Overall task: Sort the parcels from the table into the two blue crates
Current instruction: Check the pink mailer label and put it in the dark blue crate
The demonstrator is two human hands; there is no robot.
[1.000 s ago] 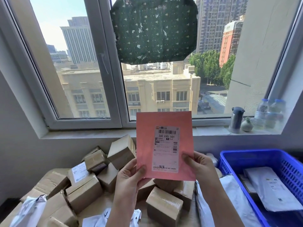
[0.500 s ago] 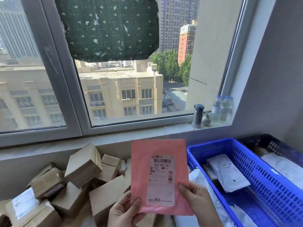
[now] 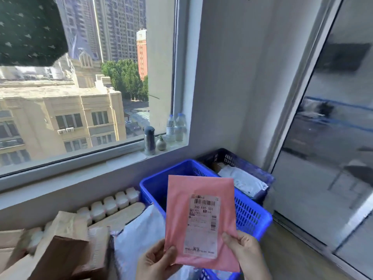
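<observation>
Pink parcel [image 3: 199, 219] is pinched at its lower corners by left grip [image 3: 155, 263] and right grip [image 3: 246, 251], nearer blue crate [image 3: 252, 217] just beyond them. Seemingly label-reading; next, pick that or the farther crate [image 3: 232, 158], then release.

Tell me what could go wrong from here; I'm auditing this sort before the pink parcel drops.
The pink parcel is pinched only at its bottom corners by the left hand and right hand, so it might slip. The near blue crate and far crate sit side by side; it could land in the wrong one.
</observation>
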